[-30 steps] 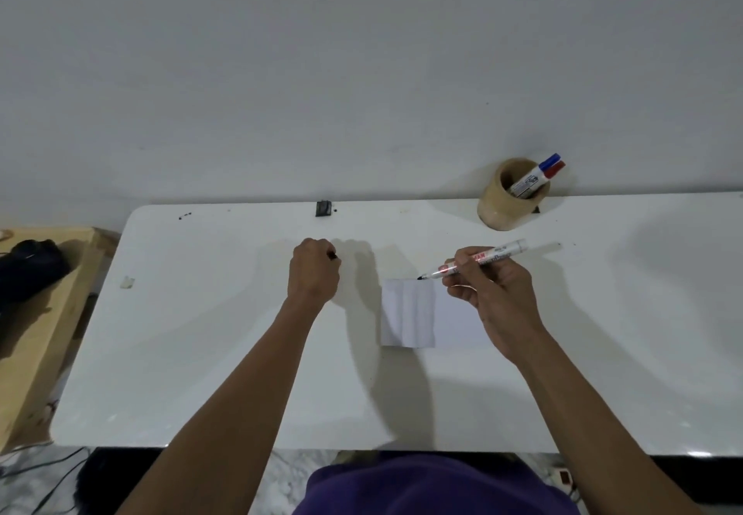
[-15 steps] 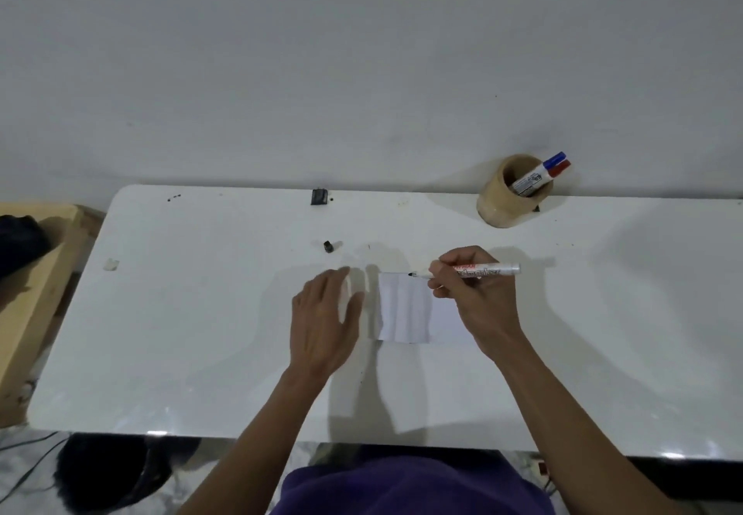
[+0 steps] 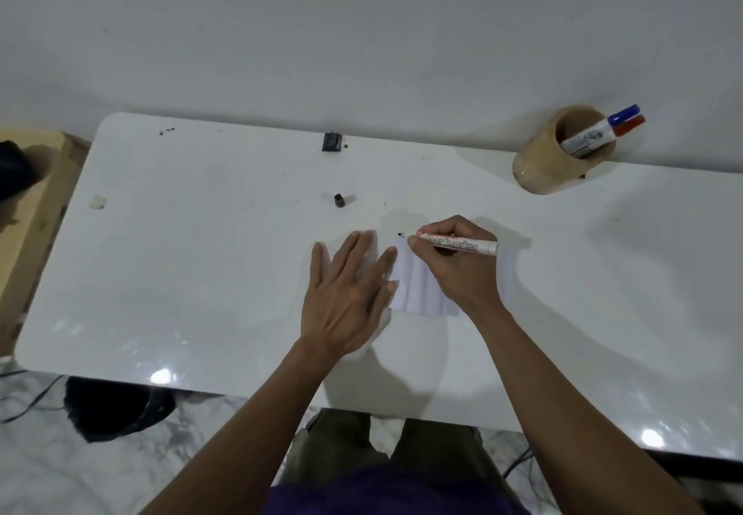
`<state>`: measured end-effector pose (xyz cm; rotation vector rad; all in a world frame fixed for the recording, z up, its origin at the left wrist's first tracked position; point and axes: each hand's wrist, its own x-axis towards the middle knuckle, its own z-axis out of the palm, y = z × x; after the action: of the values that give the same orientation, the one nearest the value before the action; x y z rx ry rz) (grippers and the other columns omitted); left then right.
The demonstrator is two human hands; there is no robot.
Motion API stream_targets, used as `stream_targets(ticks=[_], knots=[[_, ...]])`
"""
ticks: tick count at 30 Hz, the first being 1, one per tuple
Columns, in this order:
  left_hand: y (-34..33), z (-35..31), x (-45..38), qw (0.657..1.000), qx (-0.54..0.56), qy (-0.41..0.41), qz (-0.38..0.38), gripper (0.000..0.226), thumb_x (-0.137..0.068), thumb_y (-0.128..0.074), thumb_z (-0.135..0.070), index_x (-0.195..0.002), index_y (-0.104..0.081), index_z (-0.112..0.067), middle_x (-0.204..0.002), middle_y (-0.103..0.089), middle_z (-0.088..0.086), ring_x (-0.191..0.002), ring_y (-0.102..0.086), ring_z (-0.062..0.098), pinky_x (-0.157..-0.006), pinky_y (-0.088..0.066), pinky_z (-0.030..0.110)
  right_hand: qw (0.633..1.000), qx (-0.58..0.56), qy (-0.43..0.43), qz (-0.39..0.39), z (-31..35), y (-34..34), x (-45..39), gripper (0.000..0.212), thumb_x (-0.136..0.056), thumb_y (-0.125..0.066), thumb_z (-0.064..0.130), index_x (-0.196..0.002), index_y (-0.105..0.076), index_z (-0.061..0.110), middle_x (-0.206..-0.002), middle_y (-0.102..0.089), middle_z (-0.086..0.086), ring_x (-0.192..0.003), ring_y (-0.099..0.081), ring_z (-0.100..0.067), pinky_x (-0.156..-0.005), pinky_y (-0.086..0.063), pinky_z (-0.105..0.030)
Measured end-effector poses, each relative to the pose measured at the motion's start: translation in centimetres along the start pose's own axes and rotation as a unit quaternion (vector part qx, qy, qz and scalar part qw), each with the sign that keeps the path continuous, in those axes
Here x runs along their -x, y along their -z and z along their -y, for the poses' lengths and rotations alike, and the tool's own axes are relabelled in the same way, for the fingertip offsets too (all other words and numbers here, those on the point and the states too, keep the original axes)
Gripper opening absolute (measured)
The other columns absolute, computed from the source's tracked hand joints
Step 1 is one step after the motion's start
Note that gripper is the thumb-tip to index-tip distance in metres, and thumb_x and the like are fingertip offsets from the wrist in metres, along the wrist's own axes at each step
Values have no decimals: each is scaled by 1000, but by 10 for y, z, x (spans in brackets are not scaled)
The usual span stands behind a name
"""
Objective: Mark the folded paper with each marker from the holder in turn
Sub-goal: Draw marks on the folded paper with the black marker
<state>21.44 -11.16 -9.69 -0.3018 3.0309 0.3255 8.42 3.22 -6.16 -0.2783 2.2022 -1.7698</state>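
Note:
A white folded paper (image 3: 414,285) lies on the white table (image 3: 201,273) in the middle. My right hand (image 3: 458,269) holds an uncapped white board marker (image 3: 454,242), its black tip at the paper's far left corner. My left hand (image 3: 349,293) lies flat with fingers spread, its fingertips on the paper's left edge. The marker's black cap (image 3: 340,200) stands on the table beyond my left hand. A tan round holder (image 3: 546,164) at the back right holds a blue-capped marker (image 3: 623,114) and a red-capped marker (image 3: 629,126).
A small black clip-like object (image 3: 332,141) sits at the table's far edge by the wall. A wooden bench (image 3: 28,209) stands to the left with a dark object on it. A black bag (image 3: 112,410) lies on the floor under the table's front left.
My left hand set the black cap down on the table, opened and came flat against the paper's left edge. My right hand lowered the marker tip toward the paper's top corner.

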Motion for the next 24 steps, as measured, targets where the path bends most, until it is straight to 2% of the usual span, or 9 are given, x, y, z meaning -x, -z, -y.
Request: stream_targets(ticks=[5, 14, 24], knots=[[-3, 2, 4, 1000, -17, -9, 4, 59, -102, -24, -57, -158, -17, -37, -169, -16, 5, -158, -7, 22, -122, -11, 62, 1000, 11, 4, -9, -12, -2, -1, 16, -78, -84, 3, -74, -69, 3, -75, -74, -8, -69, -71, -19, -64, -56, -28], [-5, 4, 5, 996, -9, -39, -74, 53, -101, -35, -56, -150, -41, -36, -163, -33, 9, -154, -24, 27, -118, -21, 66, 1000, 26, 7, -4, -18, -3, -3, 16, -79, -84, 7, -76, -70, 2, -76, -75, -8, -70, -72, -23, -64, -58, -34], [-7, 4, 6, 995, 6, -41, -94, 54, -98, -44, -58, -146, -49, -33, -161, -37, 10, -153, -28, 28, -117, -22, 66, 999, 36, -6, 7, -16, -4, -5, 16, -79, -84, 6, -74, -69, 3, -75, -74, -7, -69, -70, -20, -63, -56, -26]])
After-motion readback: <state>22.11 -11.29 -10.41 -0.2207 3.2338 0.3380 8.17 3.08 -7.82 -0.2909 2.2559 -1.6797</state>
